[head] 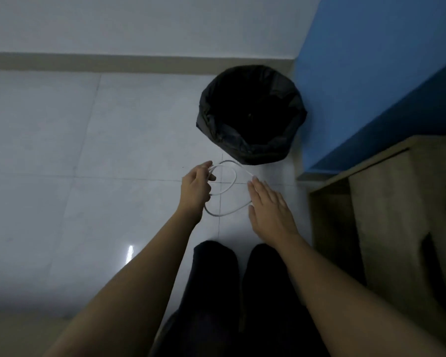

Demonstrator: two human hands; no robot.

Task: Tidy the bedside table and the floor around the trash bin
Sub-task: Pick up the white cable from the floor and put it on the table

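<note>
A white cable (pixel 228 188) hangs in loose loops above the pale tiled floor, just in front of the trash bin (pixel 251 112), which is lined with a black bag. My left hand (pixel 195 189) pinches the cable's left part between thumb and fingers. My right hand (pixel 269 206) is flat with its fingers stretched out, its fingertips touching the cable's right end; whether it grips the cable I cannot tell. The bedside table (pixel 397 202) is at the right, wooden, only partly in view.
A blue bed frame (pixel 371 86) stands right of the bin. A white wall with a beige skirting (pixel 113 63) runs along the back. My dark-trousered legs (pixel 242 292) are below the hands. Pale floor tiles (pixel 75 150) stretch to the left.
</note>
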